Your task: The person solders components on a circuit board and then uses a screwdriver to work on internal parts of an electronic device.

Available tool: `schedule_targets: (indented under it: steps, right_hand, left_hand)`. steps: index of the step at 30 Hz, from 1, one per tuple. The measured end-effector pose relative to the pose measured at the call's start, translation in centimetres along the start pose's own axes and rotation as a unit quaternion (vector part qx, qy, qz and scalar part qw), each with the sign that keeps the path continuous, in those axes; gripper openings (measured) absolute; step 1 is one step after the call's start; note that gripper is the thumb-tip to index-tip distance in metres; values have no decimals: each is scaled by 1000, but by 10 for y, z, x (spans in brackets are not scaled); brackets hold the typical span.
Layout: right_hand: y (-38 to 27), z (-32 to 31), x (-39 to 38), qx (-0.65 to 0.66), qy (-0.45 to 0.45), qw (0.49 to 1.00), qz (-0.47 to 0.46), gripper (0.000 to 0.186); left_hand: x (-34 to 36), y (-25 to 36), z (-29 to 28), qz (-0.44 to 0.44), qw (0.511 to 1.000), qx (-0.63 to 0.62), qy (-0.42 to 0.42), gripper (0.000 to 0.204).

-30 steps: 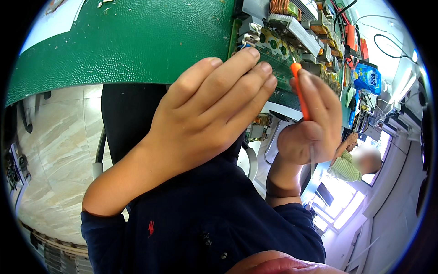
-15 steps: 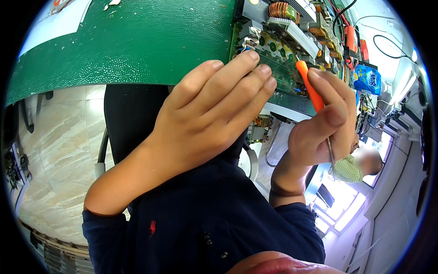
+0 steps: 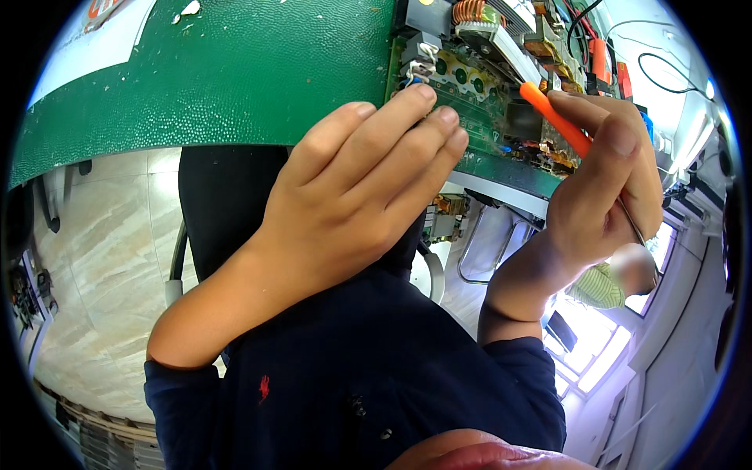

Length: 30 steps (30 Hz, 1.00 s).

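My left hand (image 3: 337, 188) lies with its fingers stretched out, back of the hand up. Its fingertips are over the near left part of a green circuit board (image 3: 479, 117); whether they press on it cannot be told. To the right, my right hand (image 3: 599, 160) is closed round a slim tool with an orange handle (image 3: 552, 117). The handle's front end points up and left over the board's parts, and a thin dark cord or rod shows behind the wrist. The tool's very tip is hard to make out. Beside it are a copper coil (image 3: 474, 13) and a metal heat sink (image 3: 497, 47).
A green table mat (image 3: 235, 78) spreads left of the board, with a white sheet (image 3: 90, 47) at the far left. Cables (image 3: 662, 66) run at the far right. A black chair (image 3: 223, 188) stands below the table edge. Another person (image 3: 599, 286) is in the background, right.
My right hand has moved right and slightly away from me with the orange-handled tool, now covering most of a blue packet. My left hand has barely shifted.
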State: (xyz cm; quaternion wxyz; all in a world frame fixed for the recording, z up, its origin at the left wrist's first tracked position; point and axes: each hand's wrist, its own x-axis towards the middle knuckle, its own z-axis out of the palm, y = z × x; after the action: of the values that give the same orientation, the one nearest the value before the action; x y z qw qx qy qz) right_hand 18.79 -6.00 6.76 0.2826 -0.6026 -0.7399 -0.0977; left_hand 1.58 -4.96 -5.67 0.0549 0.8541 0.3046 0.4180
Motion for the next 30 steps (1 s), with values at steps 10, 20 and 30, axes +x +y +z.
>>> schedule_targets:
  steps: [10, 20, 30]
  right_hand:
    - [19, -24, 25, 61, -87, 994, 23, 45]
    - [-1, 11, -68, 62, 92, 994, 9, 51]
    - [-3, 14, -59, 38, 57, 997, -37, 38]
  left_hand:
    - [2, -2, -1, 2, 1000, 8, -2, 38]
    - [1, -2, 0, 9, 1000, 7, -10, 39]
    - [4, -3, -3, 13, 1000, 0, -23, 45]
